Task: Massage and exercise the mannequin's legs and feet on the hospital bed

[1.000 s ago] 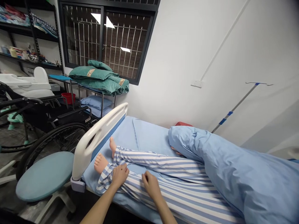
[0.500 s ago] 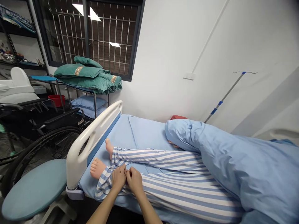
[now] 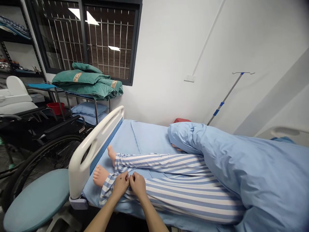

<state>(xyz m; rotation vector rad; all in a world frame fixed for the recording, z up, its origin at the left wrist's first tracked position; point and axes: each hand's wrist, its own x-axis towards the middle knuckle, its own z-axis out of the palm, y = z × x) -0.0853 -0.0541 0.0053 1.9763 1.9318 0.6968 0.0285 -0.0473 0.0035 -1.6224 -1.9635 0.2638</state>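
Observation:
My left hand and my right hand are side by side over the lower part of the nearer leg of the striped trousers. Both have curled fingers, closed at the blue-and-white cloth; the fingertips are partly hidden. The trousers are on a figure lying on the bed, with two bare, manikin-like feet near the footboard. A light blue quilt is folded back over the upper body. Fingers of the figure's hand show under the quilt's edge.
The white footboard rises left of the feet. Beside it are a blue-green oval stool top and a black wheelchair. Green folded bedding lies on a rack below the window. An IV pole stands by the wall.
The view has turned slightly, so the wall, window and IV pole sit further left. My hands remain closed at the same trouser leg, with hardly any shift.

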